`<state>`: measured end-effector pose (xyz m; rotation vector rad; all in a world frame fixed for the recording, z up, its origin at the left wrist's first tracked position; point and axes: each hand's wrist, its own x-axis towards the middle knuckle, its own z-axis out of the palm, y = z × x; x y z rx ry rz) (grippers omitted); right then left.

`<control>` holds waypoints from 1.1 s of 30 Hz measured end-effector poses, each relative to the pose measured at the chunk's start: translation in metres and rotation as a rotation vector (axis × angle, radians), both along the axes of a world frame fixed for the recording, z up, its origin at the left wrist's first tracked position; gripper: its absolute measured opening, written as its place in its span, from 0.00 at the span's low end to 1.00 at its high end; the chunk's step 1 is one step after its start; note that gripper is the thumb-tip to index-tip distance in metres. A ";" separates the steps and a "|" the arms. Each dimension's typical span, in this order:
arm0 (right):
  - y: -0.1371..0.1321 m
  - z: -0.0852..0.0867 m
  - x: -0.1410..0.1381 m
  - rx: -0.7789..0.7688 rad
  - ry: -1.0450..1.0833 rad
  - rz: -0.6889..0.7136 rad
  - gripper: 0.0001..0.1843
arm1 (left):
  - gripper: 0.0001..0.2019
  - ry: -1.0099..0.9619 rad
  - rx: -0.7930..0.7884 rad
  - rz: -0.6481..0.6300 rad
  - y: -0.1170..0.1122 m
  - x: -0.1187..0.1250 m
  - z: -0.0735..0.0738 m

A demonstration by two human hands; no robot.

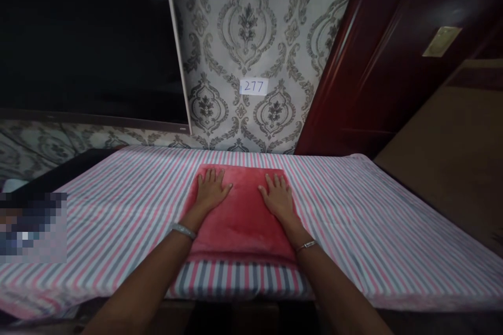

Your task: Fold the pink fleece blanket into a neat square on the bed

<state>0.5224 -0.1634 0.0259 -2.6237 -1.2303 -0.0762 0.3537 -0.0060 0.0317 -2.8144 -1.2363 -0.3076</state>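
A folded red plush cloth (243,214) lies flat in the middle of the striped cover, its layered edge towards me. My left hand (211,189) rests palm down on its upper left part, fingers spread and pointing away. On the upper right part lies my right hand (278,196), also flat with the fingers apart. Between the two hands the red pile shows smooth, with slight shading. Each wrist wears a bracelet. Neither hand grips anything.
A pink, white and grey striped cloth (353,220) covers the table. Behind it is a patterned wall with a paper label (253,86) reading 277. A large dark screen (86,36) hangs at left, a dark red door (377,52) stands at right, beside a brown panel (456,157).
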 end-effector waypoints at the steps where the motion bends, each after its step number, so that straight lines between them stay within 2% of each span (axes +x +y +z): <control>1: -0.001 0.001 0.000 -0.005 0.006 0.000 0.35 | 0.35 -0.003 -0.007 0.002 -0.001 -0.001 0.002; 4: 0.001 0.012 0.003 -0.043 0.066 -0.003 0.35 | 0.37 0.016 -0.104 0.003 -0.001 -0.002 0.012; 7: 0.012 0.034 0.007 -0.059 0.095 -0.003 0.34 | 0.39 0.033 -0.208 0.007 0.005 0.003 0.030; 9: 0.023 0.047 0.007 -0.037 0.076 0.016 0.33 | 0.39 0.033 -0.220 0.018 0.010 0.010 0.040; 11: 0.034 0.051 0.005 -0.027 0.062 0.022 0.32 | 0.38 0.043 -0.206 0.030 0.014 0.018 0.044; 13: 0.042 0.044 0.004 -0.036 0.052 0.005 0.32 | 0.37 0.046 -0.171 0.051 0.018 0.023 0.039; 18: 0.048 0.008 0.008 0.034 -0.023 -0.014 0.31 | 0.35 -0.014 -0.092 0.073 0.029 0.024 0.011; 21: 0.050 0.000 0.014 0.043 -0.015 -0.003 0.31 | 0.34 -0.026 -0.095 0.064 0.033 0.024 0.004; 28: 0.049 0.000 0.010 0.082 -0.041 -0.010 0.31 | 0.28 -0.134 0.029 0.042 0.029 0.019 0.002; 31: 0.047 0.008 0.006 0.048 -0.039 -0.019 0.32 | 0.28 -0.120 -0.004 0.044 0.029 0.019 0.007; 33: 0.044 0.017 0.003 0.012 -0.020 -0.015 0.32 | 0.30 -0.076 -0.069 0.055 0.028 0.019 0.016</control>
